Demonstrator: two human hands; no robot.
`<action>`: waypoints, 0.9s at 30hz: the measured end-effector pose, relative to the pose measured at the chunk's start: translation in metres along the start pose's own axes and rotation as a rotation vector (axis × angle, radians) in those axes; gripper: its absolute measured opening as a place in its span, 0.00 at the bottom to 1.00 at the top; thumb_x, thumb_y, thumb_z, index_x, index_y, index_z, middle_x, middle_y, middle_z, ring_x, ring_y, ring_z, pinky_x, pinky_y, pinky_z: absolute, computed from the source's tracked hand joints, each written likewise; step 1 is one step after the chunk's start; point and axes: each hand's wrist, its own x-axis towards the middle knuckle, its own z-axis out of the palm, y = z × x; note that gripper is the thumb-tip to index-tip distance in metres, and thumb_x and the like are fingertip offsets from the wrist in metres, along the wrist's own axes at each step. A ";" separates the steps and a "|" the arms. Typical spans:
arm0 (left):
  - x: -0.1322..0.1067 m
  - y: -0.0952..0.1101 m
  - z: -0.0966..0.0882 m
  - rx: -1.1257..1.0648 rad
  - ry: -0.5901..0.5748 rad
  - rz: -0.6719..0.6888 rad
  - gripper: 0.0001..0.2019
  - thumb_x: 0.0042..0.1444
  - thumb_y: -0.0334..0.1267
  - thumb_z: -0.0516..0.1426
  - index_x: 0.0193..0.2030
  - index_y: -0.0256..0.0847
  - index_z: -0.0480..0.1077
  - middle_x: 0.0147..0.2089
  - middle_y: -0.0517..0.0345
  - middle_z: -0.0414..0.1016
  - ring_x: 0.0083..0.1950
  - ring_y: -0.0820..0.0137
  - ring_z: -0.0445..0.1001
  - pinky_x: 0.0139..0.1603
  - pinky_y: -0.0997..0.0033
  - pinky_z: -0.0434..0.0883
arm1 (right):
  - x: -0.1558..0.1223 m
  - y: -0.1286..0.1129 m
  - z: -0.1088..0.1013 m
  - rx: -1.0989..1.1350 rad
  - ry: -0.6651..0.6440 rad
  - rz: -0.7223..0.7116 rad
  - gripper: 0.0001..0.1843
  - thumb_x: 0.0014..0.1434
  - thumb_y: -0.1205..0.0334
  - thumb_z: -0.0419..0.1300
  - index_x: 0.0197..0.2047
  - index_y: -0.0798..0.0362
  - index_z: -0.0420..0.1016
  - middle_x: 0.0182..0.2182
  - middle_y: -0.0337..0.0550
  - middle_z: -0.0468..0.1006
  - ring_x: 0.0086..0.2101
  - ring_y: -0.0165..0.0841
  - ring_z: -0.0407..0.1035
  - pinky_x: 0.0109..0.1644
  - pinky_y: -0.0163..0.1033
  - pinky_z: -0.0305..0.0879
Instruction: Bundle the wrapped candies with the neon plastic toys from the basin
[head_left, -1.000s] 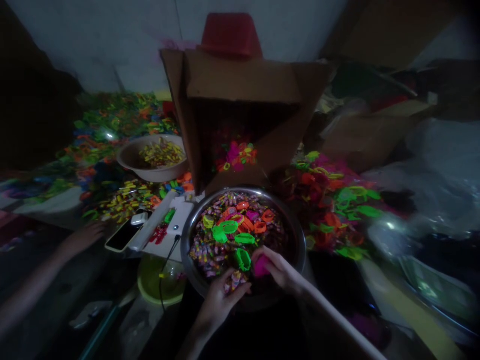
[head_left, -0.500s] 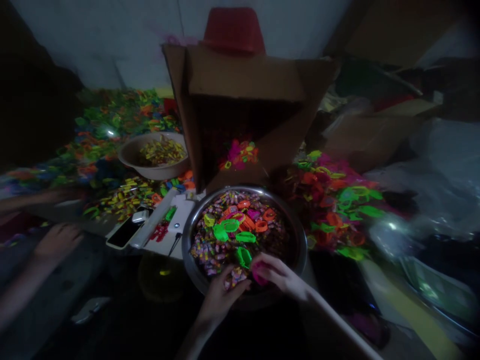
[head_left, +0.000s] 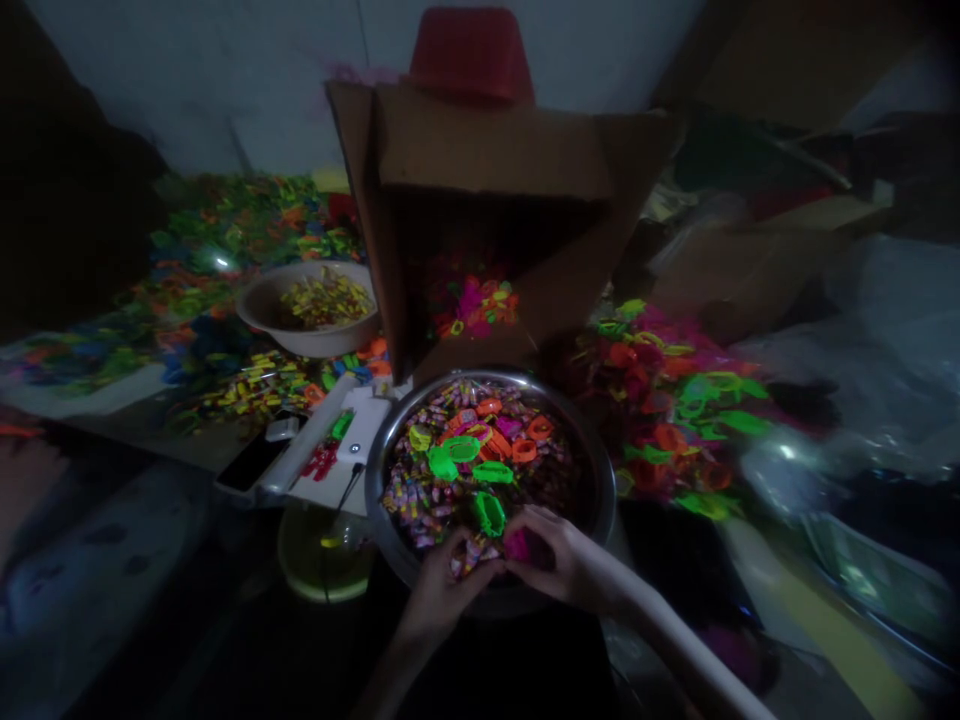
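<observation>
A metal bowl [head_left: 606,485] holds many small wrapped candies [head_left: 420,500], with several bright plastic toy watches on top. My left hand [head_left: 442,585] is at the bowl's near side, its fingers and thumb curved around a few pale wrapped candies [head_left: 466,558]. My right hand [head_left: 574,560] pinches a pink plastic piece [head_left: 519,545], partly hidden by the fingers; it looks like another toy watch. The thumbs of both hands come close together. Just beyond the fingers lies a green toy watch [head_left: 490,514], and orange ones [head_left: 523,450] sit farther back.
An open cardboard box [head_left: 495,150] stands behind the bowl, a red tub [head_left: 471,55] on top. At left are a pale basin [head_left: 259,320] of yellow candies, a phone [head_left: 244,468] and a white box [head_left: 364,425]. Coloured pieces [head_left: 675,400] pile at right. Another person's hand [head_left: 26,480] is at far left.
My right hand's fingers have drawn in around the pink piece, its thumb nearer my left thumb. My left hand has barely moved. The other person's hand has moved left, toward the picture's edge.
</observation>
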 end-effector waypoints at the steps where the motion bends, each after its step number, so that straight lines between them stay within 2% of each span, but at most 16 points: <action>1: 0.000 0.000 0.000 -0.005 0.003 -0.003 0.10 0.47 0.42 0.61 0.33 0.40 0.69 0.31 0.61 0.77 0.35 0.67 0.73 0.35 0.75 0.69 | 0.000 -0.001 -0.001 -0.024 0.000 -0.015 0.07 0.57 0.62 0.61 0.38 0.53 0.69 0.35 0.41 0.72 0.38 0.32 0.66 0.44 0.35 0.62; 5: 0.001 -0.003 0.001 -0.014 0.013 -0.010 0.10 0.47 0.42 0.61 0.33 0.40 0.69 0.31 0.61 0.77 0.33 0.68 0.73 0.32 0.76 0.68 | 0.001 -0.005 -0.004 -0.088 -0.017 -0.064 0.06 0.58 0.62 0.60 0.40 0.52 0.70 0.37 0.41 0.73 0.40 0.33 0.67 0.47 0.37 0.62; 11: 0.001 -0.017 0.001 0.125 0.042 0.058 0.10 0.48 0.43 0.61 0.35 0.40 0.71 0.33 0.60 0.77 0.36 0.67 0.73 0.37 0.74 0.68 | 0.003 -0.004 -0.003 -0.242 -0.041 -0.116 0.07 0.59 0.62 0.60 0.41 0.53 0.70 0.37 0.42 0.75 0.40 0.35 0.68 0.48 0.40 0.62; 14: -0.004 -0.021 0.001 0.207 0.008 0.054 0.10 0.51 0.43 0.60 0.36 0.41 0.71 0.33 0.60 0.76 0.35 0.67 0.72 0.36 0.74 0.68 | 0.002 -0.006 -0.004 -0.326 -0.081 -0.128 0.10 0.59 0.63 0.59 0.45 0.53 0.70 0.40 0.44 0.75 0.43 0.37 0.67 0.50 0.43 0.61; 17: -0.008 -0.018 0.000 0.247 -0.034 0.040 0.09 0.52 0.43 0.59 0.35 0.41 0.71 0.30 0.61 0.74 0.32 0.69 0.70 0.32 0.75 0.65 | 0.001 -0.011 -0.007 -0.376 -0.138 -0.123 0.07 0.60 0.64 0.58 0.43 0.52 0.71 0.40 0.45 0.75 0.45 0.37 0.66 0.51 0.43 0.61; 21: -0.011 -0.010 -0.002 0.233 -0.110 0.019 0.08 0.52 0.42 0.60 0.31 0.40 0.70 0.26 0.64 0.70 0.29 0.73 0.66 0.29 0.78 0.62 | 0.001 -0.018 -0.007 -0.429 -0.178 -0.151 0.05 0.63 0.64 0.55 0.38 0.53 0.71 0.37 0.43 0.75 0.42 0.35 0.67 0.50 0.41 0.62; 27: -0.010 -0.008 -0.006 0.219 -0.148 0.028 0.08 0.52 0.42 0.59 0.33 0.40 0.70 0.28 0.63 0.70 0.29 0.73 0.65 0.29 0.79 0.61 | 0.005 -0.011 -0.002 -0.572 -0.203 -0.265 0.10 0.66 0.64 0.49 0.37 0.53 0.70 0.36 0.42 0.74 0.39 0.34 0.65 0.46 0.42 0.61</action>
